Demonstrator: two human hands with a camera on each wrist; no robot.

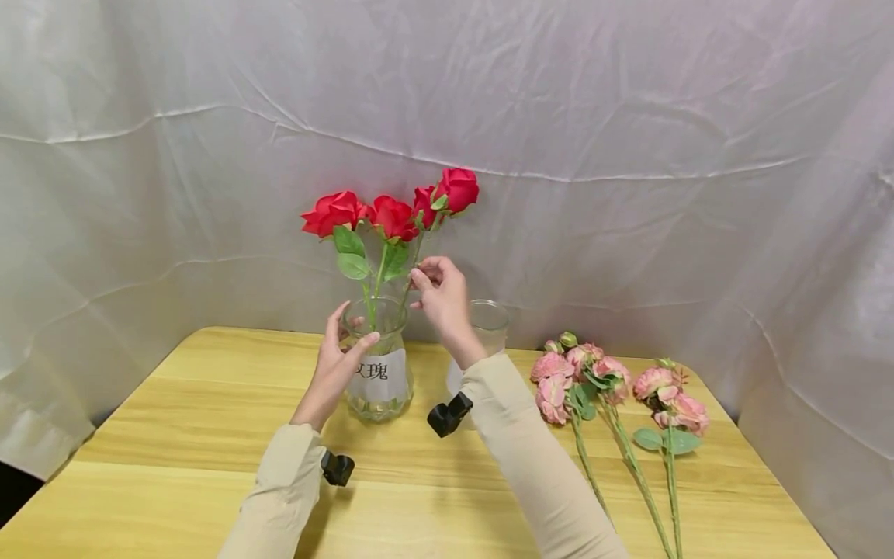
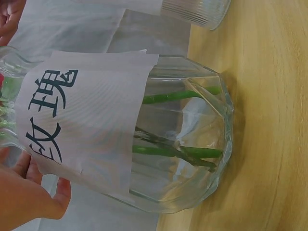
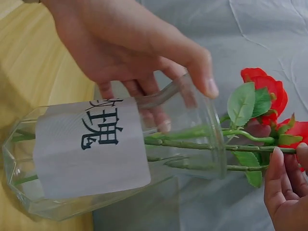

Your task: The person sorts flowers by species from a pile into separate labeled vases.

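Observation:
A clear glass vase [image 1: 379, 405] with a white paper label [image 2: 91, 115] bearing black characters stands upright on the table. My left hand [image 1: 337, 363] holds its neck from the left, with the thumb in front and the fingers behind. My right hand [image 1: 445, 301], above and right of the rim, pinches the green stem [image 3: 260, 148] of a red rose [image 1: 459, 189], which leans right. That stem runs down through the vase mouth. More red roses [image 1: 335, 214] with green leaves stand in the vase, and their stem ends [image 2: 202, 153] show through the glass base.
A second glass vase [image 1: 490, 314] with a pale label stands just right of the first, partly hidden by my right arm. Pink flowers [image 1: 554, 396] on long stems lie at the table's right side. A grey curtain [image 1: 594, 233] hangs behind the wooden table [image 1: 174, 435].

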